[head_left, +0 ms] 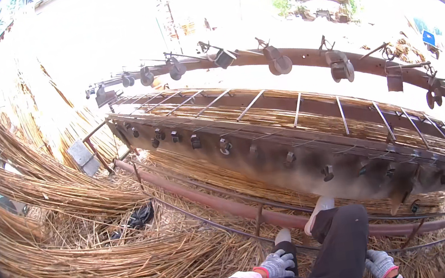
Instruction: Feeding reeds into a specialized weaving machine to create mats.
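Note:
My left hand (278, 265), in a grey knit glove, lies open on my dark-trousered left leg. My right hand (380, 263), also gloved, is beside my right thigh at the lower right, fingers curled; what they hold, if anything, is hidden. My feet reach toward a rusty pipe rail (202, 196) along a long metal frame (274, 162), which holds long layers of reed stalks (269, 111) between white crossbars. Dust hazes its near side, where small dark blocks are fixed. Loose stalks cover the ground around my legs.
A curved beam (302, 57) with hanging rollers spans behind the frame. Large reed bundles (70, 260) lie at the left, with black plastic (141, 217) among them and a grey plate (84, 158) on a post. A blue object (428, 38) stands far right; the background is overexposed.

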Motion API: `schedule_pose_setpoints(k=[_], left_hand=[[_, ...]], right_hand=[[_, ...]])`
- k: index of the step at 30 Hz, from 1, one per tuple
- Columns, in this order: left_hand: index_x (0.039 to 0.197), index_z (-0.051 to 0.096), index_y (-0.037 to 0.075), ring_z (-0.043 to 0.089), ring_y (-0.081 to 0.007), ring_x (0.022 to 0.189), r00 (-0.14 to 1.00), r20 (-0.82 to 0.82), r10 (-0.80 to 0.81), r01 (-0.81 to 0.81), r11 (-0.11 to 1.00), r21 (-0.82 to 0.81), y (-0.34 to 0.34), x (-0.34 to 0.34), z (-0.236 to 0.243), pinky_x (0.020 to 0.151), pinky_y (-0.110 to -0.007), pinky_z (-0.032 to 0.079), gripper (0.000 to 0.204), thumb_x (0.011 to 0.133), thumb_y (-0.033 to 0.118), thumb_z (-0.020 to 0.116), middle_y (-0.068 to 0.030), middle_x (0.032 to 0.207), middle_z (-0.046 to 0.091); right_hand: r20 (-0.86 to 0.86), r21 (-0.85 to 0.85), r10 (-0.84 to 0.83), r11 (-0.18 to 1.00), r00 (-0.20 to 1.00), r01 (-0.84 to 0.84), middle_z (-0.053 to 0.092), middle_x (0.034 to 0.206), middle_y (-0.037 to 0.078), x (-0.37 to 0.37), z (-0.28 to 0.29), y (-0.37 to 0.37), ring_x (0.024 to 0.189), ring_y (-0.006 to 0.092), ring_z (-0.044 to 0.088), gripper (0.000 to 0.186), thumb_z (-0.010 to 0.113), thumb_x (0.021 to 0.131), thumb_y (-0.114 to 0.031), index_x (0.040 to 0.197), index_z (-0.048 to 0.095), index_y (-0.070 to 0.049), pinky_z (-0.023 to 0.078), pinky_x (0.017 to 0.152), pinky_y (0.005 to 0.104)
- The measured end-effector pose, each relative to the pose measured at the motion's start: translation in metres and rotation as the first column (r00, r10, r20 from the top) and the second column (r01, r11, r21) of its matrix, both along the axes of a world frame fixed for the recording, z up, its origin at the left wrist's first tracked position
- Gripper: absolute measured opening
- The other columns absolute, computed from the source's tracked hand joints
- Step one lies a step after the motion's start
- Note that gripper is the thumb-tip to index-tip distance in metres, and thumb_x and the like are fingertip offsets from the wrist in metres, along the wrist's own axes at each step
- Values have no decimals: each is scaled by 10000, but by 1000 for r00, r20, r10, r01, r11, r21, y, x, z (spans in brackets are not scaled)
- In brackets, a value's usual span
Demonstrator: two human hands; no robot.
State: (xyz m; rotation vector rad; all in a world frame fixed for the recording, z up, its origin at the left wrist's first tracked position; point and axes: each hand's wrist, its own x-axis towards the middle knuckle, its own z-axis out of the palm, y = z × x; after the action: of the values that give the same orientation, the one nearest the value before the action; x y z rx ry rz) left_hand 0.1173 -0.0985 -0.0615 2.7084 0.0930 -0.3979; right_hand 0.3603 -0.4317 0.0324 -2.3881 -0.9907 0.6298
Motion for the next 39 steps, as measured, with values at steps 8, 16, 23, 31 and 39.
schedule_pose_setpoints(k=[8,16,23,31,39], left_hand=[[1394,593,114,467,-357,1376,990,-102,96,-121,952,-282,19,-6,-5,1146,-432,386,551,948,436,620,-145,1471,540],[1492,472,35,493,-391,1383,685,-318,656,-697,716,-25,116,-175,36,1130,-442,410,909,850,648,673,-253,1494,505],[1532,407,36,463,-377,1424,-77,-467,881,-647,312,695,31,-464,71,1166,-486,372,1390,511,919,735,-197,1549,470],[1170,745,96,675,-396,1135,-137,-564,814,-730,302,613,-88,-504,51,955,-478,551,384,892,337,632,-218,1226,692],[1093,738,104,702,-387,1033,290,-360,887,-608,461,646,59,-382,134,870,-493,569,402,883,445,695,-193,1062,736]], right_hand=[[401,182,60,973,914,-144,672,795,68,3,-9,6,809,227,640,289,577,1039,-315,1040,698,-53,555,860,413],[493,455,-192,888,849,-64,684,1052,159,4,90,93,984,350,656,198,681,899,-37,1097,687,-26,521,886,434],[510,574,-115,784,852,-238,680,1014,141,-31,137,151,973,322,662,206,700,867,-18,1073,686,-30,521,890,406],[567,503,5,790,824,-351,675,1076,131,-31,127,160,1028,288,655,237,702,860,29,1092,686,-20,516,933,380],[524,558,-42,772,851,-305,647,1248,114,-23,92,150,1155,243,635,256,642,943,40,1187,693,-13,497,1035,338]])
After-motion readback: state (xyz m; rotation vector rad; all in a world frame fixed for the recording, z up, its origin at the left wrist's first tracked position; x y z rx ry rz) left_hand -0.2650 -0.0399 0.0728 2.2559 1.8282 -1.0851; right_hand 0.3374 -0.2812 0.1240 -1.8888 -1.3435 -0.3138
